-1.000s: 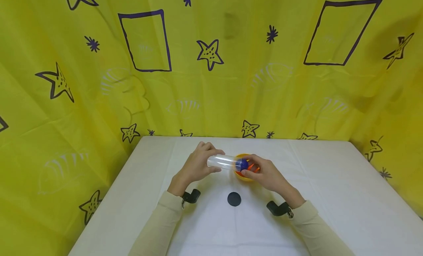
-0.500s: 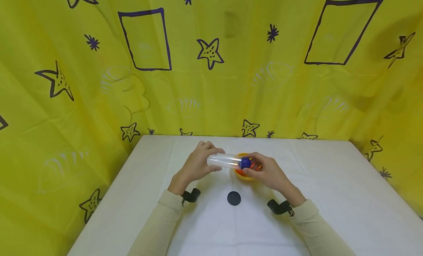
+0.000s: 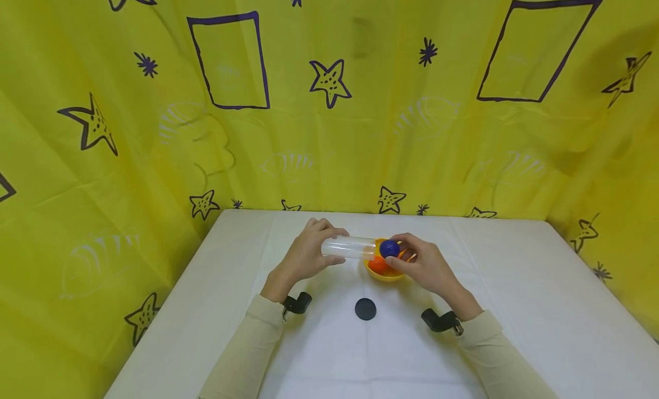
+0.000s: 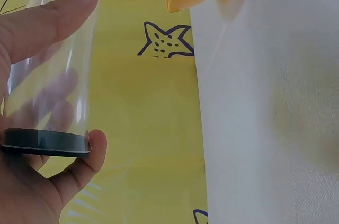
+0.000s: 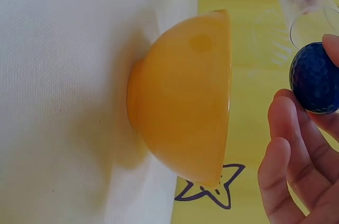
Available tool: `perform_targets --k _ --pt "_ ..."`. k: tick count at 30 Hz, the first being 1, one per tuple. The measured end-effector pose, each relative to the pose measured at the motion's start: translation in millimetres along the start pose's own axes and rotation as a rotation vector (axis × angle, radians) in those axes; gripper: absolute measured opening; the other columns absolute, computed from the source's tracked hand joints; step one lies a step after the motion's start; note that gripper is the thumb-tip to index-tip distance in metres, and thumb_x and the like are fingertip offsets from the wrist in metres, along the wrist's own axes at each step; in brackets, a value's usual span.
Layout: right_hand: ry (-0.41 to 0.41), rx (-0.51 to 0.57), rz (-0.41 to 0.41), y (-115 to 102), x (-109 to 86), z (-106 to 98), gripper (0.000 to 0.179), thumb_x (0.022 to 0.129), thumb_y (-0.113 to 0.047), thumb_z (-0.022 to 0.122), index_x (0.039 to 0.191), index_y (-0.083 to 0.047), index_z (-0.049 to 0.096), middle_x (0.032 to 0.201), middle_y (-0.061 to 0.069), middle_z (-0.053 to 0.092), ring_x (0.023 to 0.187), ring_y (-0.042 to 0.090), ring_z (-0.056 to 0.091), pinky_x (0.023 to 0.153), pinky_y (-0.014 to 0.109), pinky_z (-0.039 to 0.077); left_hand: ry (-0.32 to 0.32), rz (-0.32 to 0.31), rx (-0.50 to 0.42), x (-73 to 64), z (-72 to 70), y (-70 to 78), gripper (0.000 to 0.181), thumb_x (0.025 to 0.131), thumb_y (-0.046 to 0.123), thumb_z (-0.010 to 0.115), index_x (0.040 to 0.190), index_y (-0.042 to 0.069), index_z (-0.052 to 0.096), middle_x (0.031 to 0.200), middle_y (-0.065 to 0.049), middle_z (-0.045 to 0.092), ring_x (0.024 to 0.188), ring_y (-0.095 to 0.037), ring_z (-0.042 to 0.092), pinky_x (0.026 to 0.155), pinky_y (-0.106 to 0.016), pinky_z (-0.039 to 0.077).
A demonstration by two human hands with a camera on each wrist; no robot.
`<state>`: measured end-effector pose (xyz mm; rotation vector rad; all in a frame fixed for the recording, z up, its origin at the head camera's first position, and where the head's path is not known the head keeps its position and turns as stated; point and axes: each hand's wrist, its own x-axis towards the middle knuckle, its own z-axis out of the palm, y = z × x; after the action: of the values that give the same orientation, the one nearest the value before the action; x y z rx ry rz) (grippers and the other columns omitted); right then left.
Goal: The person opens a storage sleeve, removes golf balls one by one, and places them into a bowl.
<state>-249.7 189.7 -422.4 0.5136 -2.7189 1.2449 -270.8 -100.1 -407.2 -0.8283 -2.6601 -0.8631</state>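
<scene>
My left hand (image 3: 310,252) grips a clear plastic tube (image 3: 355,248), tilted nearly level, with its mouth toward the right. A black cap (image 4: 45,142) closes the tube's other end, which sits in the palm in the left wrist view. Between thumb and fingers, my right hand (image 3: 423,261) pinches a dark blue golf ball (image 3: 389,248) just outside the tube's mouth. In the right wrist view the golf ball (image 5: 317,78) is close by the tube's rim; whether they touch I cannot tell. Below both hands stands a yellow bowl (image 3: 386,277) with orange balls (image 3: 378,265) inside.
A flat black disc (image 3: 365,309) lies on the white-covered table (image 3: 329,353), nearer to me than the bowl. Behind the table hangs a yellow curtain (image 3: 288,130) with star drawings. Each wrist carries a black camera mount.
The blue golf ball, at the tube's mouth before, has come away to the right in my right hand. The tube now looks empty, and my left hand has barely moved.
</scene>
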Motion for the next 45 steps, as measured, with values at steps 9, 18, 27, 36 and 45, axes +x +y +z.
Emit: perform_targets --k 9,18,27,36,45 --pt "0.039 -0.001 -0.003 2.9 -0.2 -4.7 0.039 0.09 -0.027 0.08 0.123 -0.009 0.066 0.103 0.011 0.071 0.083 0.02 0.061 0.065 0.023 0.051 -0.01 0.004 0.028 -0.3 -0.3 -1.9 0.045 0.082 0.027 0.087 0.124 0.019 0.072 0.114 -0.005 0.064 0.104 -0.02 0.046 0.081 -0.033 0.048" --pt "-0.002 -0.023 0.029 6.6 1.0 -7.3 0.041 0.091 -0.029 0.079 0.123 -0.009 0.065 0.099 0.009 0.07 0.084 0.019 0.06 0.064 0.024 0.051 -0.021 0.004 0.034 -0.7 -1.2 -3.4 0.047 0.083 0.029 0.087 0.126 0.017 0.071 0.113 -0.005 0.065 0.105 -0.02 0.049 0.082 -0.034 0.048" --pt "-0.049 -0.092 0.031 15.2 2.6 -6.4 0.04 0.09 -0.028 0.08 0.121 -0.007 0.066 0.101 0.009 0.07 0.085 0.018 0.059 0.066 0.025 0.05 -0.025 -0.013 0.027 -1.8 -1.5 -3.2 0.048 0.083 0.031 0.086 0.127 0.019 0.07 0.112 -0.002 0.065 0.109 -0.021 0.052 0.085 -0.036 0.051" --pt "-0.049 -0.113 -0.008 19.5 1.8 -5.1 0.041 0.088 -0.026 0.082 0.119 -0.004 0.068 0.103 0.008 0.071 0.086 0.018 0.057 0.068 0.023 0.049 -0.021 -0.021 0.014 -1.2 -2.1 -3.8 0.047 0.083 0.032 0.086 0.126 0.022 0.07 0.112 -0.001 0.066 0.107 -0.021 0.052 0.086 -0.036 0.05" --pt "-0.072 -0.183 -0.026 21.7 1.8 -3.1 0.039 0.085 -0.027 0.084 0.115 -0.006 0.07 0.099 0.006 0.065 0.086 0.019 0.055 0.07 0.024 0.047 -0.023 -0.038 0.009 -2.3 -2.7 -2.2 0.047 0.083 0.033 0.086 0.126 0.021 0.07 0.11 -0.001 0.066 0.107 -0.02 0.054 0.086 -0.037 0.051"
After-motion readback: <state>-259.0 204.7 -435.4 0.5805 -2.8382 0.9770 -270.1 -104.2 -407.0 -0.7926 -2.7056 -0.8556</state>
